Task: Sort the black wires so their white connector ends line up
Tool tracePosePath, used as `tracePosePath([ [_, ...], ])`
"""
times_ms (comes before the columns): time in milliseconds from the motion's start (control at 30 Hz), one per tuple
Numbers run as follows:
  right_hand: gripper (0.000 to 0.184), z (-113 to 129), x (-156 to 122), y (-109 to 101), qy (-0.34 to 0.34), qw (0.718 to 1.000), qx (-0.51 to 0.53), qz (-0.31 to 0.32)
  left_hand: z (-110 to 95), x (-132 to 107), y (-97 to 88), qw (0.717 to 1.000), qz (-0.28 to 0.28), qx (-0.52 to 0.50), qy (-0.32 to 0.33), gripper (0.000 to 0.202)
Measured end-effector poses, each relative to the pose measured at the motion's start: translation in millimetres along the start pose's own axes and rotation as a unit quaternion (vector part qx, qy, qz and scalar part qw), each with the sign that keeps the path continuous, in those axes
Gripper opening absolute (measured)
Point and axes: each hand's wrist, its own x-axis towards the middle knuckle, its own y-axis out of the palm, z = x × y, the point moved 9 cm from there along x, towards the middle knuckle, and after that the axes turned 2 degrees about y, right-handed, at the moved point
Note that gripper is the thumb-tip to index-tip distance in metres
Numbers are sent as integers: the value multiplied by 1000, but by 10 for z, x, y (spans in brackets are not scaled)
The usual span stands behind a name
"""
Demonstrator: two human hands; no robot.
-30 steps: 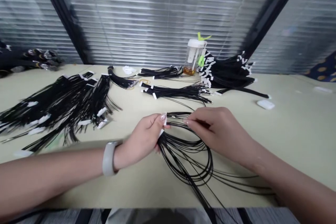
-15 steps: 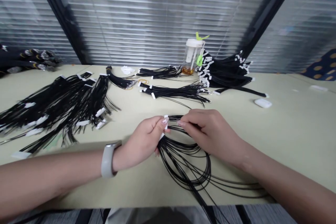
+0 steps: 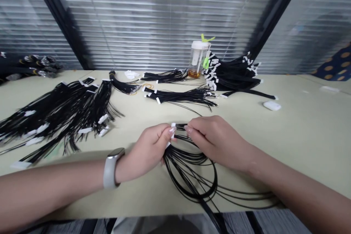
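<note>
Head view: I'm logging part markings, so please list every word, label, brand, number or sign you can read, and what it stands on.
None can be read.
White connector in the left hand: too small to show any print.
Clear bottle: nothing legible.
Wristband: no legible digits or brand.
Small white object: too blurred to tell.

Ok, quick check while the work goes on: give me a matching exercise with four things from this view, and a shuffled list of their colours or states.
1. left hand
2. right hand
3. clear bottle
4. wristband

A. light grey, worn
B. fingertips at thin black wires, no white part held
C. amber liquid inside
D. holding a white connector

Pairs: 1-D, 2-B, 3-C, 4-A
</note>
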Motion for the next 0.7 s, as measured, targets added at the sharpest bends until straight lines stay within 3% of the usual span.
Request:
tracePosePath([
  [167,23,2,-2,-13,-5,1000,4,-6,17,0,23,999,5,-32,-14,36],
  [400,18,15,-30,-176,-35,996,42,-66,83,-18,-8,995,-17,-78,-62,38],
  [533,19,30,-27,-90,-33,998,34,-41,33,-11,19,996,-4,-79,-36,37],
  [700,19,29,-14,-99,-20,997,34,-63,16,-23,23,997,0,-70,-25,36],
])
